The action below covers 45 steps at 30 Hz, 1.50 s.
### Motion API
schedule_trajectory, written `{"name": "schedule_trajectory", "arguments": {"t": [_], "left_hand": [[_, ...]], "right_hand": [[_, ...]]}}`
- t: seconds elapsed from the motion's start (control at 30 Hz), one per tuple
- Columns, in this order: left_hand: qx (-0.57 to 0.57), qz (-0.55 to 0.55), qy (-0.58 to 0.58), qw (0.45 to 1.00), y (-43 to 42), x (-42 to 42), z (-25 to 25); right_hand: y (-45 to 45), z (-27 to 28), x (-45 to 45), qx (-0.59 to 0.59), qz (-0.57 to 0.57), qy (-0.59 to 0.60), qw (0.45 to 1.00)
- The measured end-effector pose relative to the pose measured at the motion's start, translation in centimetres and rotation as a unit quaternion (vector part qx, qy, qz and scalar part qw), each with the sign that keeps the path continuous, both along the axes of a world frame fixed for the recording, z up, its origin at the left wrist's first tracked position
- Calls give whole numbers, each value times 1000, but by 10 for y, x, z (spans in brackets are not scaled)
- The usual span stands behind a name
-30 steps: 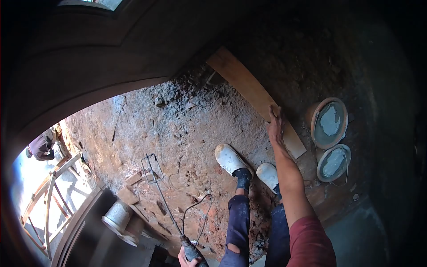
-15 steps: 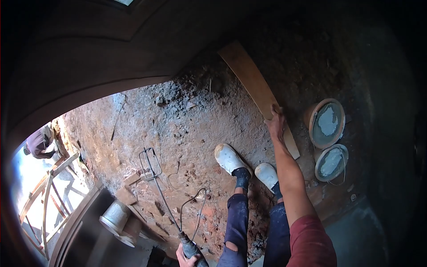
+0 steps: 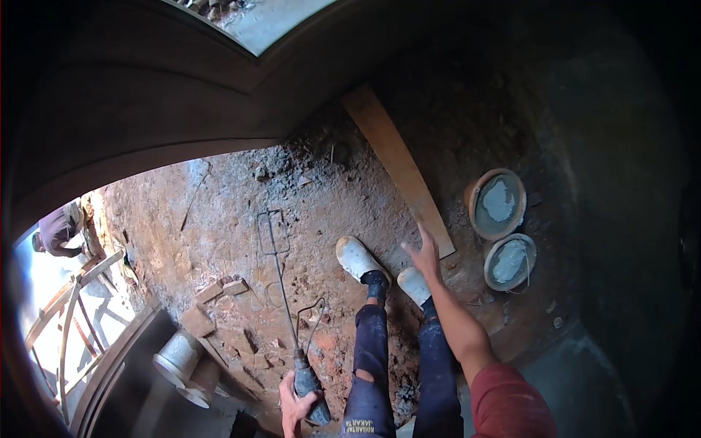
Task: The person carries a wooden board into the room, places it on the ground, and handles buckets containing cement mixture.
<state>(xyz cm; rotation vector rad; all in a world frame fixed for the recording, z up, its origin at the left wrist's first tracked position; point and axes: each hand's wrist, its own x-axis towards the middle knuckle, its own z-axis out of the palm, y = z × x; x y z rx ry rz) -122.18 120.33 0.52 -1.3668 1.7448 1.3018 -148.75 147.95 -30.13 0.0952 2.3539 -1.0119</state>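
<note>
On the left, my left hand [image 3: 295, 400] is wrapped around the dark body of a mixing drill [image 3: 307, 376]. Its long rod runs up to a wire-frame paddle [image 3: 272, 232] over the dirt floor. My right hand [image 3: 425, 255] has its fingers apart near the lower end of a long, flat wooden plank [image 3: 398, 164], seemingly not gripping it. The plank lies slanted on the ground ahead of my feet. A cable loops beside the mixer's rod.
Two buckets holding grey-white material, an upper bucket [image 3: 520, 212] and a lower bucket [image 3: 531, 266], stand at right. Stacked pale buckets [image 3: 177, 359] are at lower left, near broken bricks [image 3: 197, 321]. Another person [image 3: 60, 230] bends beyond a wooden frame [image 3: 71, 314]. A dark overhang spans the top.
My right hand has let go of the plank and moved down and left to its lower end. The mixer has turned more upright in my left hand. The view has shifted.
</note>
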Motion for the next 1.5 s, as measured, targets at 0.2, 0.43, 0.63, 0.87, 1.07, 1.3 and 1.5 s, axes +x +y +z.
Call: {"name": "schedule_trajectory", "arguments": {"t": [0.2, 0.43, 0.63, 0.87, 1.07, 1.3, 1.5], "left_hand": [[-13, -42, 55, 998, 16, -36, 39], [-67, -41, 136, 988, 48, -45, 113], [-164, -9, 168, 972, 106, -7, 148], [-217, 10, 134, 967, 189, 1, 168], [-95, 54, 96, 989, 219, -12, 165], [-73, 32, 112, 991, 197, -35, 115], [-85, -32, 144, 985, 168, -108, 202]], "right_hand": [[59, 93, 84, 1, -9, -154, 988], [175, 216, 109, 28, -54, -121, 991], [266, 336, 53, 70, 43, -65, 994], [360, 381, -16, 21, 0, 94, 995], [425, 359, 2, 14, -104, 13, 994], [422, 349, 2, -121, -235, -14, 964], [287, 430, -43, -241, 3, 22, 970]]}}
